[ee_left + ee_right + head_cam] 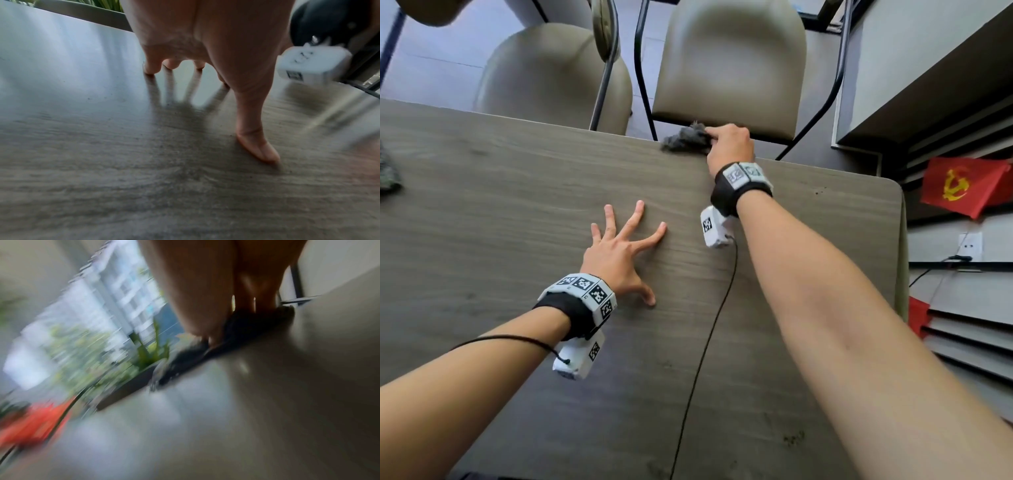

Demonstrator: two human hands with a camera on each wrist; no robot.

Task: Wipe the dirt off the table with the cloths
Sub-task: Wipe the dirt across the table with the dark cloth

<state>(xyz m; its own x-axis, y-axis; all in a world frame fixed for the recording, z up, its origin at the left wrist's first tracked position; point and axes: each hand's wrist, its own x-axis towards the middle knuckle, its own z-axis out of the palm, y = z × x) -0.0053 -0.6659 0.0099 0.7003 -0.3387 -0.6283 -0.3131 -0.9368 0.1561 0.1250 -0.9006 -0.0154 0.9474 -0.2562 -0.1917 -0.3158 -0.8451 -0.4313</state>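
A crumpled dark grey cloth (686, 138) lies at the far edge of the wood-grain table (517, 192), and my right hand (729, 144) grips it from the right. The right wrist view is blurred; there the cloth (242, 331) shows dark under the fingers. My left hand (626, 246) rests on the middle of the table with its fingers spread and straight, holding nothing; in the left wrist view its thumb (257, 146) and fingertips (151, 69) touch the surface. Dark specks of dirt (792, 438) lie near the front right, and a few dirt specks (820, 190) near the right corner.
A second greenish cloth (388, 171) lies at the table's left edge. Two padded chairs (729, 65) stand beyond the far edge. A thin black cable (709, 342) crosses the table. A red flag (962, 185) and shelving stand to the right.
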